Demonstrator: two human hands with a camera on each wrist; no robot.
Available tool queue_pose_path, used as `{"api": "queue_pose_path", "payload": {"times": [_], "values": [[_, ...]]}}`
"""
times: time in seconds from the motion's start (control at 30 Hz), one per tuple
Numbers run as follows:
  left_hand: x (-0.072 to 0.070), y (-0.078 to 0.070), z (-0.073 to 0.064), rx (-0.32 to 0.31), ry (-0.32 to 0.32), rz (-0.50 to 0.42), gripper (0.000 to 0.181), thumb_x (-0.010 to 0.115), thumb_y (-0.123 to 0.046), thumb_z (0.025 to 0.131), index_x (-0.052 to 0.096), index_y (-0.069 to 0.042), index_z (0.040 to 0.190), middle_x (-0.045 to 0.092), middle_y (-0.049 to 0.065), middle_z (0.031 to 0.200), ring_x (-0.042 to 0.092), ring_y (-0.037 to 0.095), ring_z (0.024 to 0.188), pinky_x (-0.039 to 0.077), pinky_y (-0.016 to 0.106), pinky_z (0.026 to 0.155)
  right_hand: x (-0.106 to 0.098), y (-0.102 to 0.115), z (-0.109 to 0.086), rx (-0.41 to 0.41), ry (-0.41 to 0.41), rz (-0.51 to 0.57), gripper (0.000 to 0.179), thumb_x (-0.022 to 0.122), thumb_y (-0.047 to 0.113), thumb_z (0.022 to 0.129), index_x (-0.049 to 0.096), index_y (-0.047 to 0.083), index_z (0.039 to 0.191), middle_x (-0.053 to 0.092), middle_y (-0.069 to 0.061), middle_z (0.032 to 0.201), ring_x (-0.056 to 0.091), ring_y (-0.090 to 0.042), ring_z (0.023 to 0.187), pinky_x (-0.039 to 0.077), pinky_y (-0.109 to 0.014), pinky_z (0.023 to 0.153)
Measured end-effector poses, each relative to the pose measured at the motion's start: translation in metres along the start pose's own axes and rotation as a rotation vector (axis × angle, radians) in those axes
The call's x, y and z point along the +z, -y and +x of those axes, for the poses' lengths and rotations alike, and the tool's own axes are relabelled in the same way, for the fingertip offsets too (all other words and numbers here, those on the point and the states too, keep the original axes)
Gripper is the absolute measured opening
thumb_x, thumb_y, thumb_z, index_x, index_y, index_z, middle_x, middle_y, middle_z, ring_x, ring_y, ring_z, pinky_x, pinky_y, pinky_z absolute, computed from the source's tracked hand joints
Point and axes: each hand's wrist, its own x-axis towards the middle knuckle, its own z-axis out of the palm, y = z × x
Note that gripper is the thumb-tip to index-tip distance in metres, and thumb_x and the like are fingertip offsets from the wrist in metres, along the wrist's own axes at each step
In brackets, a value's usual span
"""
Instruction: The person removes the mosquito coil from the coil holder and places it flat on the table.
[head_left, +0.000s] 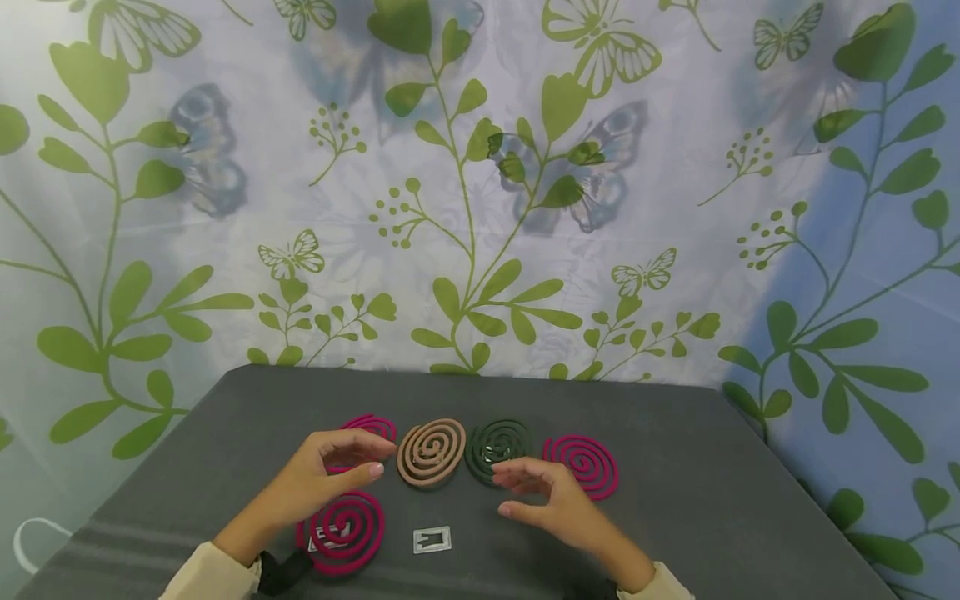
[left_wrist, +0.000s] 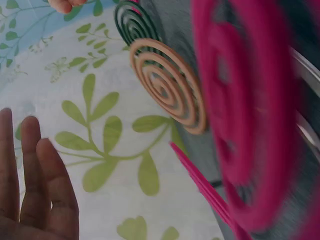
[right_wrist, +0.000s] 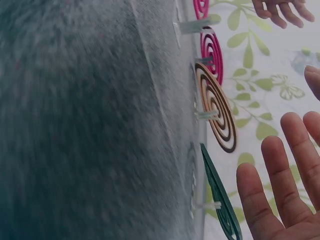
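My left hand (head_left: 318, 475) hovers over the table's left side, fingers loosely bent and thumb apart, holding nothing. Behind it stands a partly hidden pink mosquito coil (head_left: 378, 427); below it, nearer me, is another pink coil (head_left: 343, 527). In the row at the back are a tan coil (head_left: 431, 452), a dark green coil (head_left: 501, 438) and a pink coil (head_left: 581, 464). My right hand (head_left: 555, 504) floats before the green and right pink coils, its fingers relaxed around nothing. In the right wrist view, the tan coil (right_wrist: 215, 107) and green coil (right_wrist: 220, 192) stand tilted on small clips.
A small silver metal stand (head_left: 432, 540) lies flat near the table's front middle. Grey cloth covers the table (head_left: 675, 483). A curtain (head_left: 480, 208) with green leaves and butterflies hangs behind its far edge. A white loop (head_left: 33, 525) shows at the left.
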Motion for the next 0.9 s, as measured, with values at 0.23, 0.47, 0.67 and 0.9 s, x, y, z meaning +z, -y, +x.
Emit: {"api": "queue_pose_path", "payload": {"times": [0.23, 0.47, 0.67, 0.9], "values": [[-0.015, 0.009, -0.012, -0.024, -0.028, 0.04, 0.027, 0.069, -0.004, 0.104, 0.072, 0.006, 0.129, 0.077, -0.005, 0.124, 0.072, 0.014, 0.106, 0.06, 0.031, 0.087, 0.014, -0.006, 0.009, 0.019, 0.043, 0.014, 0.041, 0.077, 0.003, 0.099, 0.066, -0.013, 0.135, 0.071, -0.033, 0.125, 0.071, -0.036, 0.117, 0.059, -0.041, 0.098], [-0.034, 0.022, -0.023, -0.05, 0.035, -0.006, 0.032, 0.069, -0.001, 0.104, 0.068, 0.009, 0.135, 0.075, -0.008, 0.129, 0.071, 0.014, 0.118, 0.059, 0.029, 0.093, 0.027, -0.009, 0.018, 0.051, 0.096, 0.024, 0.044, 0.08, 0.007, 0.098, 0.066, -0.011, 0.135, 0.072, -0.03, 0.125, 0.07, -0.037, 0.112, 0.059, -0.035, 0.094], [-0.053, 0.035, -0.034, -0.082, 0.074, -0.058, 0.035, 0.066, 0.002, 0.104, 0.063, 0.013, 0.138, 0.075, -0.006, 0.131, 0.071, 0.013, 0.12, 0.06, 0.03, 0.093, 0.036, -0.007, 0.024, 0.098, 0.124, 0.013, 0.046, 0.081, 0.01, 0.097, 0.067, -0.009, 0.136, 0.072, -0.027, 0.126, 0.07, -0.031, 0.112, 0.057, -0.033, 0.093], [-0.073, 0.047, -0.049, -0.13, 0.134, -0.141, 0.04, 0.063, 0.005, 0.105, 0.057, 0.016, 0.143, 0.073, -0.006, 0.136, 0.068, 0.01, 0.123, 0.06, 0.03, 0.095, 0.045, -0.003, 0.035, 0.167, 0.13, -0.012, 0.047, 0.084, 0.008, 0.093, 0.069, -0.007, 0.135, 0.073, -0.023, 0.124, 0.069, -0.022, 0.107, 0.057, -0.029, 0.09]]}}
